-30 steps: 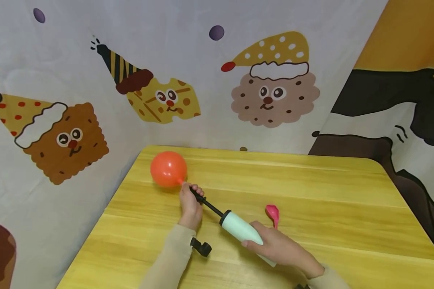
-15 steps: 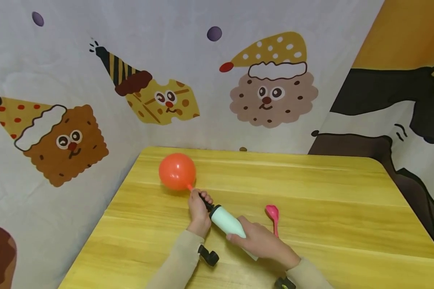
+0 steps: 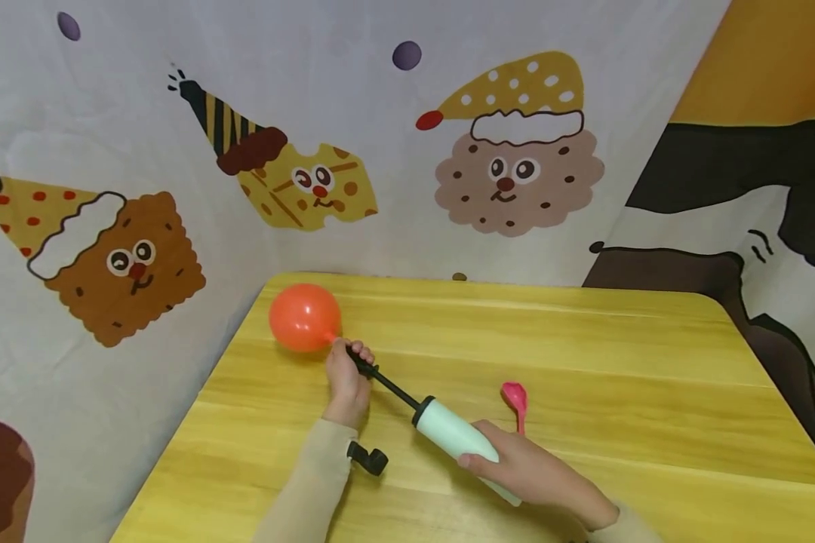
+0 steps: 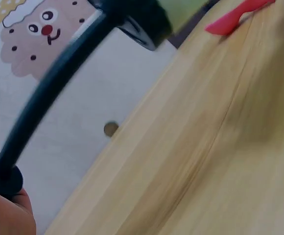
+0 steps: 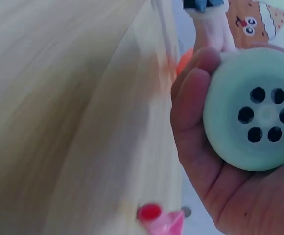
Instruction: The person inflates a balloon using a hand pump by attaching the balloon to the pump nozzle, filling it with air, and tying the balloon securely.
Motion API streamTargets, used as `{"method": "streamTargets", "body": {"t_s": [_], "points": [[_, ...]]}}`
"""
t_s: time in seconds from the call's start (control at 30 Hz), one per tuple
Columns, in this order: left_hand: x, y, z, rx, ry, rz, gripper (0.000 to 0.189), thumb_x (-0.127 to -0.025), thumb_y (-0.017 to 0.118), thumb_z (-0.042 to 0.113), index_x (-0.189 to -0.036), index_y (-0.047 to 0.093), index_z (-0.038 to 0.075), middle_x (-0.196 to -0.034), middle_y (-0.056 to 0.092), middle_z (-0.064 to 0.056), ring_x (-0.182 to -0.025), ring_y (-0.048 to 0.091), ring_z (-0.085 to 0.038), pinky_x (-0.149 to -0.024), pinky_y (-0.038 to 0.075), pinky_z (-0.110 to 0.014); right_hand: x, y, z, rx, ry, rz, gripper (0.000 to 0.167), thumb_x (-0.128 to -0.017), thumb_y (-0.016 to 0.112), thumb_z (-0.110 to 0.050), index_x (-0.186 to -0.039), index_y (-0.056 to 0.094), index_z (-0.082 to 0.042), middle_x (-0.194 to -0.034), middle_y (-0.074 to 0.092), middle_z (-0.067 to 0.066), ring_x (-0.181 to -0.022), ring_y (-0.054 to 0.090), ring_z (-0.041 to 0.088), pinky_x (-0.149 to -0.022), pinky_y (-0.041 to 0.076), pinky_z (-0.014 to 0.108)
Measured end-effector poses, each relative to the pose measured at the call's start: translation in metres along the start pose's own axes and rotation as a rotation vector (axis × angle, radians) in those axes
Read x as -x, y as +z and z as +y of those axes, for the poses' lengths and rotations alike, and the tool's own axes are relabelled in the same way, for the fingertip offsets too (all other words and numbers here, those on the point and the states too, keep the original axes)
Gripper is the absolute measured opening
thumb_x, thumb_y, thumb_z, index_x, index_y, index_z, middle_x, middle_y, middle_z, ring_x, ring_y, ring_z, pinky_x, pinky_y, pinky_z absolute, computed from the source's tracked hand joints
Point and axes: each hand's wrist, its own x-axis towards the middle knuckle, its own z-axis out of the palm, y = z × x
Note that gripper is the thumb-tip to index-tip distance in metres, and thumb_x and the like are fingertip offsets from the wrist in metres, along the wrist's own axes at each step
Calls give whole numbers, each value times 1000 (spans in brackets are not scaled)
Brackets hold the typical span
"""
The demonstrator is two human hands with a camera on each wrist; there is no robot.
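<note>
An orange-red balloon (image 3: 304,317), round and partly inflated, is at the far left over the table. Its neck runs into my left hand (image 3: 346,381), which grips the black handle end (image 3: 361,362) of a hand balloon pump. From there a thin black rod (image 4: 54,88) extends to the pump's mint-green cylinder (image 3: 451,431). My right hand (image 3: 526,467) has its fingers wrapped round the cylinder. In the right wrist view the cylinder's round end cap (image 5: 267,115) shows several dark holes. The balloon's mouth is hidden by the left hand.
A deflated pink balloon (image 3: 515,396) lies on the wooden table (image 3: 618,362), just beyond the right hand. A cloth (image 3: 394,249) printed with cartoon biscuits hangs behind the table. A black camera mount (image 3: 368,458) sits on the left sleeve.
Half a second ago the pump was pushed together, its cylinder against the left hand. Now the hands are farther apart, the rod shows again, and the balloon has shifted left.
</note>
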Motion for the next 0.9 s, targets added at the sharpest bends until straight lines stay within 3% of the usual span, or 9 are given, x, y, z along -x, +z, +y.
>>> {"method": "streamTargets", "body": {"t_s": [0.2, 0.4, 0.63, 0.9], "points": [[10, 1, -14, 9, -41, -12, 25, -114, 34, 21, -93, 41, 10, -69, 45, 2, -57, 43, -10, -54, 39, -22, 7, -5, 10, 24, 4, -17, 47, -105, 58, -47, -138, 53, -14, -97, 63, -5, -75, 60, 6, -62, 52, 28], [24, 2, -29, -40, -50, -34, 21, -113, 34, 18, -96, 40, 9, -72, 45, 3, -60, 43, -9, -57, 39, -21, -8, 4, 0, 18, 7, 3, 49, -104, 59, -48, -133, 54, -9, -88, 62, -2, -67, 59, 9, -55, 52, 29], [41, 9, -51, -86, -108, -72, 21, -112, 36, 19, -94, 41, 11, -73, 45, 3, -62, 44, -10, -60, 40, -22, -26, 11, -7, 18, 27, 42, 57, -103, 59, -50, -134, 55, -1, -87, 65, 1, -65, 61, 11, -53, 52, 31], [36, 7, -46, -79, -102, -61, 18, -110, 37, 13, -94, 42, 8, -73, 45, 2, -61, 43, -11, -58, 40, -22, -28, 20, -4, 23, 35, 49, 55, -104, 56, -54, -133, 55, -7, -85, 64, -2, -65, 60, 10, -52, 51, 30]]}}
